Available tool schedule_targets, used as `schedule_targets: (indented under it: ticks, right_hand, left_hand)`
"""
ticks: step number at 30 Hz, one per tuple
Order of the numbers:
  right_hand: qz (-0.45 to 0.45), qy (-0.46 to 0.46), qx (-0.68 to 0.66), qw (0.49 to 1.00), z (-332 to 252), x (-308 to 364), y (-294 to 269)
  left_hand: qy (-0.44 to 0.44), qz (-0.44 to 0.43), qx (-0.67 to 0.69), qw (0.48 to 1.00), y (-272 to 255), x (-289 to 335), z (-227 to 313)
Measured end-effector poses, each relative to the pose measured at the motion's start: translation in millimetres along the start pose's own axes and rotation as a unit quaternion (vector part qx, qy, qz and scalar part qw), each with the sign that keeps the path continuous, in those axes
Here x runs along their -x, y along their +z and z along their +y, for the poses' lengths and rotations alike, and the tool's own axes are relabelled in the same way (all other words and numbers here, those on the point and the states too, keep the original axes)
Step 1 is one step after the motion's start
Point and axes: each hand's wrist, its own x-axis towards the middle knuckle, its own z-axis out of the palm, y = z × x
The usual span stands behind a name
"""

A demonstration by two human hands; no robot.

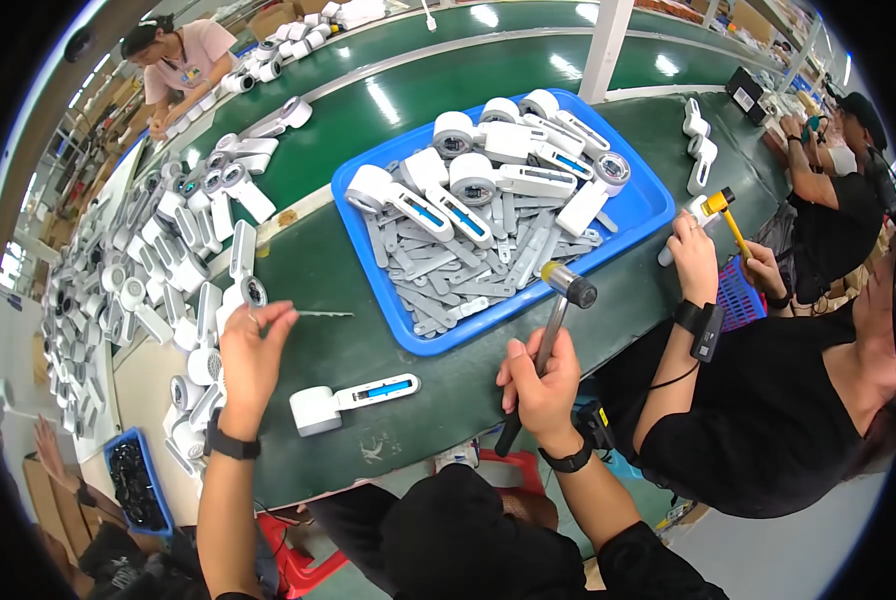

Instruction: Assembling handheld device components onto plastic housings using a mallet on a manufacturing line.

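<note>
My left hand (253, 355) pinches one end of a thin grey strip-shaped cover (326, 314) over the green work surface. In my right hand (543, 388) is a mallet (552, 335), gripped by its dark handle, its yellow and black head raised near the tray's front edge. Between my hands lies a white handheld device (316, 410) with a round head; its handle is uncovered and shows a blue cell inside. Behind it, a blue tray (423, 346) holds many loose grey covers (438, 285) and several white devices (473, 180), some with blue cells exposed.
White devices (133, 290) are heaped along the left. A green conveyor belt (368, 100) runs behind the tray. Close on my right, a co-worker's hand (693, 255) touches a white device, the other holding a yellow hammer (733, 220). A blue bin (138, 480) stands lower left.
</note>
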Motion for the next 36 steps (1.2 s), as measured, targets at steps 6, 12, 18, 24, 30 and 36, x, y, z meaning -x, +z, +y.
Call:
schedule_targets:
  ticks: [6, 12, 18, 24, 30, 36]
  right_hand:
    - [0.005, -0.005, 0.003, 1.000, -0.2, -0.1, -0.9]
    - [0.010, -0.004, 0.026, 1.000, -0.5, -0.3, -2.1]
    - [0.005, 0.014, 0.022, 1.000, -0.5, -1.9, -0.1]
    - [-0.009, 0.016, 0.041, 0.999, -1.8, -2.9, 1.5]
    - [-0.009, 0.015, 0.036, 0.999, -0.8, -4.2, -2.4]
    - [-0.013, 0.010, 0.030, 0.999, 0.8, -4.4, 1.6]
  left_hand:
    - [0.058, -0.073, -0.051, 0.994, -3.1, 22.7, -7.8]
    - [0.159, -0.033, 0.006, 0.987, 23.9, -15.4, 35.9]
    - [0.337, -0.056, -0.047, 0.939, 78.4, -57.4, 83.7]
    - [0.277, -0.245, 0.002, 0.929, 86.1, -106.8, 83.6]
    - [0.174, -0.289, 0.103, 0.936, 76.4, -137.1, 101.5]
    - [0.048, -0.355, 0.220, 0.907, 59.0, -139.3, 99.8]
